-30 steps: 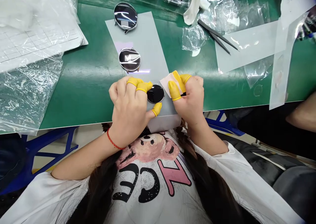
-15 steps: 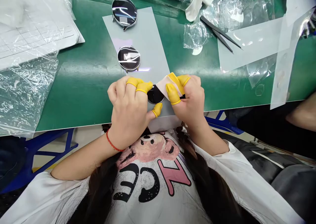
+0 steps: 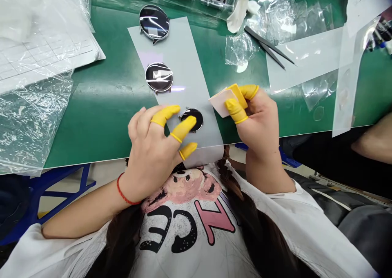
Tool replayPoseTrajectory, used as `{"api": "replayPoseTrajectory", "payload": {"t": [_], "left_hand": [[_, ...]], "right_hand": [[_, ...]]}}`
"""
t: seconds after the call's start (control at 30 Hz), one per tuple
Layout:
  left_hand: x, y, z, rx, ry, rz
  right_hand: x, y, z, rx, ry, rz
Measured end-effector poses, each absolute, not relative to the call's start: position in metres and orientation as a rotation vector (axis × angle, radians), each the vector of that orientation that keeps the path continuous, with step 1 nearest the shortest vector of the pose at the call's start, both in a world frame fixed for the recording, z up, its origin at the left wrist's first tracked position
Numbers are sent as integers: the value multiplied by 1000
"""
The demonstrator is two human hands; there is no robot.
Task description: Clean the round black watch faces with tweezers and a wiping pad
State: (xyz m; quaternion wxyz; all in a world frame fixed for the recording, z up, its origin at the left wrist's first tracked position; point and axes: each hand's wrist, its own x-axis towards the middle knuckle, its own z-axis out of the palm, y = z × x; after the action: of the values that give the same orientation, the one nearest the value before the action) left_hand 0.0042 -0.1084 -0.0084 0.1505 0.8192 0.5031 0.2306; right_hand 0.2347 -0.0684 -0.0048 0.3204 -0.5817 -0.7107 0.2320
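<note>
A small round dark piece with a shiny metal rim [image 3: 199,118] lies on a grey sheet [image 3: 183,45] near the table's front edge. Over it my left hand [image 3: 156,143] has its yellow-capped fingers spread, one fingertip overlapping the piece; contact is unclear. My right hand [image 3: 260,123], also in yellow finger cots, pinches a thin yellow and whitish pad [image 3: 223,102] to the right of the sheet, apart from the piece. Farther up, a mid-sized round dark piece [image 3: 159,78] and a larger one [image 3: 154,23], both metal-rimmed, rest at the sheet's left side.
Black tweezers [image 3: 269,47] lie at right among clear film scraps [image 3: 275,12] and translucent strips [image 3: 306,61]. A clear plastic tray [image 3: 208,6] with more dark pieces stands at the back. Papers under plastic [image 3: 45,49] cover the left. Another person's arm [image 3: 373,143] shows at far right.
My right hand has pulled away to the right with the pad, off the small round piece. The fingers of my left hand have loosened and shifted slightly, uncovering more of that piece's rim.
</note>
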Motion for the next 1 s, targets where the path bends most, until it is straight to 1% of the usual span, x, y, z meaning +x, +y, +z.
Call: {"api": "replayPoseTrajectory", "payload": {"t": [0.2,0.37,0.47,0.6,0.73,0.87,1.0], "left_hand": [[-7,-117,-14,2578,1332,577],[-11,-114,-14,2624,1276,591],[-12,-111,-14,2631,1261,595],[-14,-109,-15,2619,1235,596],[-14,-108,-15,2600,1208,592],[-14,-107,-12,2572,1225,564],[-12,-106,-10,2484,1242,528]], "right_hand": [[217,-64,6,-1287,-2291,528],[209,-36,-10,-1448,-2394,577],[213,-24,-10,-1428,-2425,627],[222,-27,4,-1356,-2369,695],[219,-36,2,-1251,-2415,608],[214,-33,-16,-1423,-2331,508],[222,-31,-13,-1525,-2063,632]]}}
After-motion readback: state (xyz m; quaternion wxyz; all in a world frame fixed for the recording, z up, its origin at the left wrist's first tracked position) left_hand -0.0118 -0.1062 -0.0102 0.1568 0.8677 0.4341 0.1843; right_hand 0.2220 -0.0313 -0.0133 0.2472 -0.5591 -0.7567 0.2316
